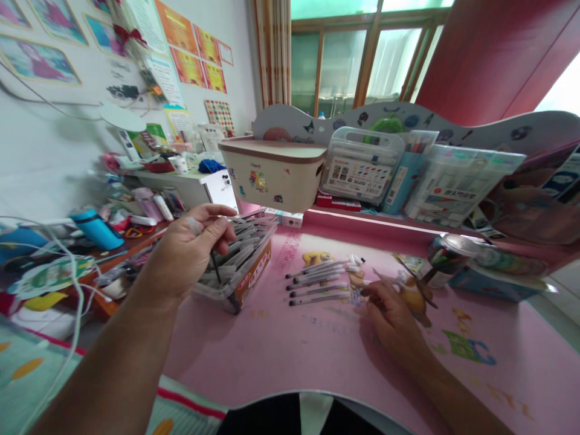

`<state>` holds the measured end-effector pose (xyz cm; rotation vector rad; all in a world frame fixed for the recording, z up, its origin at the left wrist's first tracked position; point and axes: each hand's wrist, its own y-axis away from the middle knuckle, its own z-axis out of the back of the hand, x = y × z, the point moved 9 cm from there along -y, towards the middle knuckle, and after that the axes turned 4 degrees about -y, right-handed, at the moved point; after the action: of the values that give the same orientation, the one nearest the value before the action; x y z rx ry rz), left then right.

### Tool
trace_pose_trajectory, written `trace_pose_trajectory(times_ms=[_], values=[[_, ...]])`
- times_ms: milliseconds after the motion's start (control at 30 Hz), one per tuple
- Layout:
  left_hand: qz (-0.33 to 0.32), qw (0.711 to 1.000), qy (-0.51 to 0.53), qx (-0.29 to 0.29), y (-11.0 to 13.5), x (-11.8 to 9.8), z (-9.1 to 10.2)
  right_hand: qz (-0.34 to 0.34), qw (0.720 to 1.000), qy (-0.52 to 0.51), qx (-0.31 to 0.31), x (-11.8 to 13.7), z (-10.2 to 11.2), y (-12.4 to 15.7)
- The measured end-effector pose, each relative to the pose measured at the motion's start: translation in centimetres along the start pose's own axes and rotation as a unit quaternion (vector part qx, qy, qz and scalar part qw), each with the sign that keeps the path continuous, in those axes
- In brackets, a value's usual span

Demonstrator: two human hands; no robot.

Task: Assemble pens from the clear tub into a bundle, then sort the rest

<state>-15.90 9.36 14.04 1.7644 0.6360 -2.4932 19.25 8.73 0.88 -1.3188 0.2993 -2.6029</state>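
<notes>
My left hand (190,251) hovers over an open box of pens (240,266) at the left of the pink desk (290,350), fingers pinched on a thin dark pen that points down into the box. My right hand (392,317) rests on the desk further right, fingers curled on something thin and pen-like. Several pens (319,281) with white bodies and dark tips lie in a row just left of my right hand.
A cream storage box with a brown lid (274,172) stands at the back. Clear marker cases (362,166) lean against the rear board. A metal tin of pencils (446,257) sits at the right. A cluttered side table with a blue bottle (95,229) lies left.
</notes>
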Motion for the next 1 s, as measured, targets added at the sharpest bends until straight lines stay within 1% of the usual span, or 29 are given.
trace_pose_trajectory(times_ms=[167, 300, 367, 467, 633, 733, 833, 900, 967, 1000], values=[[-0.050, 0.998, -0.020, -0.029, 1.0, -1.5, 0.6, 0.012, 1.000, 0.007, -0.004, 0.2, 0.0, 0.0], [-0.035, 0.998, -0.029, -0.041, 1.9, -1.7, 1.2, 0.011, 1.000, 0.017, -0.001, 0.2, -0.1, 0.1], [-0.013, 0.999, -0.016, -0.035, 2.0, -1.3, 1.4, 0.011, 1.000, 0.022, 0.002, 0.1, -0.1, 0.0], [0.014, 1.000, 0.013, -0.018, 1.6, -0.2, 1.1, 0.015, 0.999, 0.030, 0.008, 0.1, -0.2, -0.1], [0.030, 0.999, 0.042, -0.015, 0.6, 2.1, -0.2, 0.009, 1.000, 0.029, 0.006, 0.2, -0.2, -0.1], [0.033, 0.997, 0.063, -0.023, 0.5, 2.4, -0.6, 0.003, 1.000, 0.025, 0.009, 0.1, -0.2, -0.1], [0.016, 0.992, 0.119, -0.035, 0.6, 1.9, -0.3, 0.008, 0.999, 0.030, 0.007, 0.1, -0.2, -0.1], [-0.014, 0.989, 0.140, -0.045, 0.7, 1.3, 0.1, 0.011, 0.999, 0.035, 0.005, 0.1, -0.2, -0.1], [-0.039, 0.991, 0.116, -0.045, 0.9, 1.0, 0.4, 0.012, 0.999, 0.037, 0.007, 0.1, -0.3, -0.1], [-0.042, 0.995, 0.088, -0.030, 1.0, 1.1, 0.1, 0.013, 0.999, 0.037, 0.008, 0.1, -0.3, -0.1]])
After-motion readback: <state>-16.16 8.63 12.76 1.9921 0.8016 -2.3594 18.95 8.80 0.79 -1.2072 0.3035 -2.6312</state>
